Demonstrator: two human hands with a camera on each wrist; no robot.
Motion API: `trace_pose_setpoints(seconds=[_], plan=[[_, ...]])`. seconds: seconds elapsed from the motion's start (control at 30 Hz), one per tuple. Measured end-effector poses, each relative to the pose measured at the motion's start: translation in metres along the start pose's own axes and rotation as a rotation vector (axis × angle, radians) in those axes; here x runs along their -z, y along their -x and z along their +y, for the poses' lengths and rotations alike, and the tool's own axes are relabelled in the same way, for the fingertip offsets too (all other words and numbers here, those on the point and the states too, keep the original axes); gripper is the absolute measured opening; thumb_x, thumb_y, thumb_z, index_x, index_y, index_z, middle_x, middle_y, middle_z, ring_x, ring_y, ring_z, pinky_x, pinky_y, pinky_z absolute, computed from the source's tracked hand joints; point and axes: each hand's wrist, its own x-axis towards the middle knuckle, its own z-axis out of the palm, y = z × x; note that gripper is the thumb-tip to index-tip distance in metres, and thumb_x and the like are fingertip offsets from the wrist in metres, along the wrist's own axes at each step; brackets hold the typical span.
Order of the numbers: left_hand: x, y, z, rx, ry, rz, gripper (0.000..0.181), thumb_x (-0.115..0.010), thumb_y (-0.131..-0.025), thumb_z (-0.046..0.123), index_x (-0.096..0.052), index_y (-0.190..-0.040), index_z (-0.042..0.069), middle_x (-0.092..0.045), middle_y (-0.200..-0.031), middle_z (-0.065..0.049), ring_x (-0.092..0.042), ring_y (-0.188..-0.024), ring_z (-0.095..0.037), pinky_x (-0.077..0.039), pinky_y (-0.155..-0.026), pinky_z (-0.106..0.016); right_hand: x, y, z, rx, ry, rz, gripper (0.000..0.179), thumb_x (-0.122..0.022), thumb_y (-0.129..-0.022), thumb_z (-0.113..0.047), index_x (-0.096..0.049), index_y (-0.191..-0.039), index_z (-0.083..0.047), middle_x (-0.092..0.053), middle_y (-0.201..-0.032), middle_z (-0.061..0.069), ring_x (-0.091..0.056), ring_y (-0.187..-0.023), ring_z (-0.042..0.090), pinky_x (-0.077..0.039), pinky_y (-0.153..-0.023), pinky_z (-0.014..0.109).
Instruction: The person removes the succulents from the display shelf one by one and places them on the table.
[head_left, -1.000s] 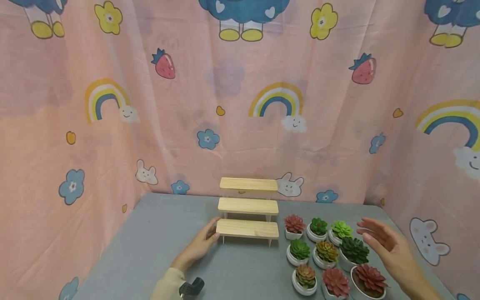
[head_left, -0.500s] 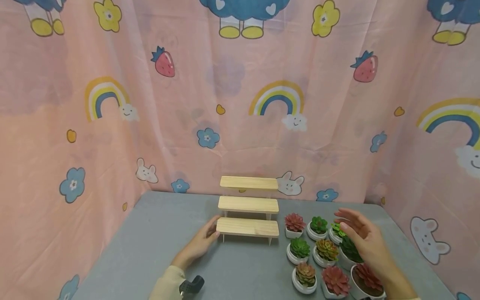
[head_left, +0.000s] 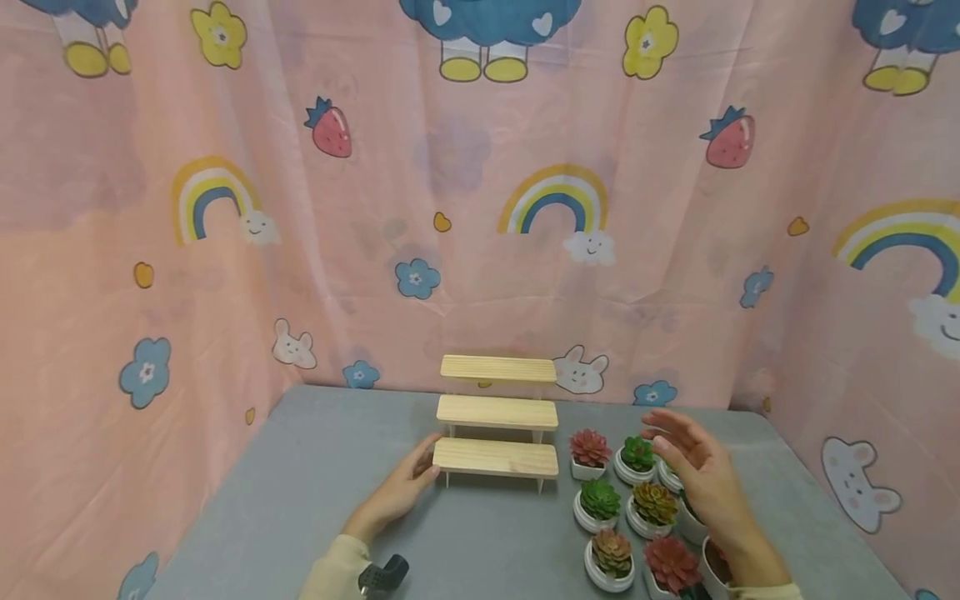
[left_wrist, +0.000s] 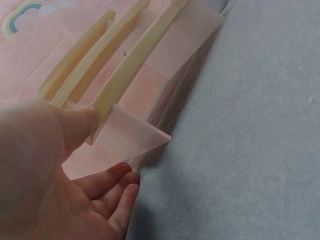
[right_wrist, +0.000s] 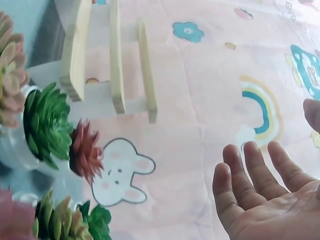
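Note:
A three-tier wooden display stand (head_left: 495, 457) with clear legs stands at the back middle of the table. My left hand (head_left: 397, 490) touches the left end of its lowest tier; in the left wrist view its thumb lies against the board end and the fingers stretch out beside the clear leg (left_wrist: 132, 132). My right hand (head_left: 708, 479) hovers over the potted succulents with fingers spread slightly, holding nothing. Nearest its fingertips is a green succulent (head_left: 637, 454) in a round white pot. A red succulent (head_left: 589, 450) stands to its left. The hand and forearm partly hide several pots.
Left of the arm stand a green succulent (head_left: 598, 500), an orange-green succulent (head_left: 652, 504), a brownish succulent (head_left: 611, 552) and a red one (head_left: 672, 564), all in white pots. A pink printed curtain (head_left: 480, 308) hangs behind the grey table (head_left: 315, 442).
My right hand has moved left from the right side of the pots to above them, covering several back and right-hand succulents. The left hand and the stand have stayed put.

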Motion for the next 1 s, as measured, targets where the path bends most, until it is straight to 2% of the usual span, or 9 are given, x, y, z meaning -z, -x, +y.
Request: trace_pose_setpoints(seconds=[0.37,0.63,1.0], plan=[[0.001,0.001,-0.001,0.005,0.015,-0.005,0.058,-0.050,-0.107,0.027,-0.028,-0.161,0.019,-0.045,-0.152,-0.029,-0.038,-0.143,-0.053,-0.032,-0.113,-0.071,-0.029,-0.013,0.007,-0.006,0.006,-0.018,0.035,-0.050,-0.105,-0.005,-0.052,-0.141,-0.003,-0.063,-0.124,-0.020,-0.064,-0.111,-0.003,-0.050,-0.090,0.011],[0.002,0.001,0.000,0.000,0.022,-0.012,0.058,-0.050,-0.107,0.026,-0.028,-0.160,0.016,-0.043,-0.153,-0.031,-0.038,-0.144,-0.053,-0.031,-0.113,-0.071,-0.047,-0.016,0.013,-0.018,-0.004,-0.006,0.036,-0.050,-0.105,-0.006,-0.048,-0.139,0.008,-0.063,-0.122,-0.020,-0.064,-0.110,-0.002,-0.051,-0.090,0.011],[0.000,-0.002,-0.001,-0.003,0.022,-0.013,0.058,-0.048,-0.107,0.024,-0.027,-0.161,0.015,-0.049,-0.149,-0.028,-0.042,-0.142,-0.050,-0.031,-0.114,-0.069,-0.057,-0.019,0.023,-0.016,-0.070,-0.017,0.033,-0.051,-0.105,-0.004,-0.052,-0.137,-0.001,-0.065,-0.123,-0.013,-0.065,-0.111,0.000,-0.054,-0.088,0.015]])
